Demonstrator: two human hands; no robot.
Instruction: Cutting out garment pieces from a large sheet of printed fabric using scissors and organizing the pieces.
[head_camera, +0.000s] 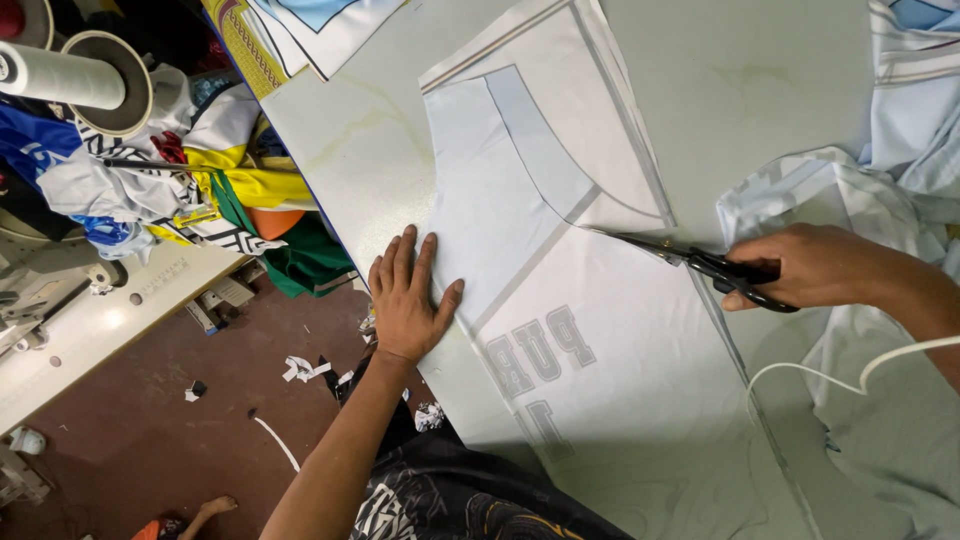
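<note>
A printed jersey panel (560, 330), pale grey-white with a light blue collar shape and grey lettering, lies flat on the cutting table (740, 90). Its long axis runs from the top of the view, where the striped collar end sits, down toward the person's torso at the bottom edge. The lettering reads sideways, turned toward the panel's left edge.

A pair of black-handled scissors (700, 262) lies across the panel's right side, just below the curved collar seam. Their long axis is nearly level, tilted slightly, with the blade tips pointing left into the panel and the handles to the right. The blades look nearly closed along a grey printed line.

The panel's left edge runs close to the table's near edge, with the brown floor (150, 440) and paper scraps (305, 369) below it. Above and right of the panel, bare pale tabletop stays open up to the top of the view. Right of the scissors, a heap of crumpled light fabric (880, 190) crowds the table, and a thin white cord (850, 380) loops over the panel's lower right.

The left hand (405, 300) rests open, palm down, fingers spread and pointing up the panel, pressing its left edge flat. The right hand (815, 265) is curled closed around the scissors' handles, gripping them, knuckles up.

Left of the table, coloured garments (230, 180) are piled beside a white roll (60, 75).
</note>
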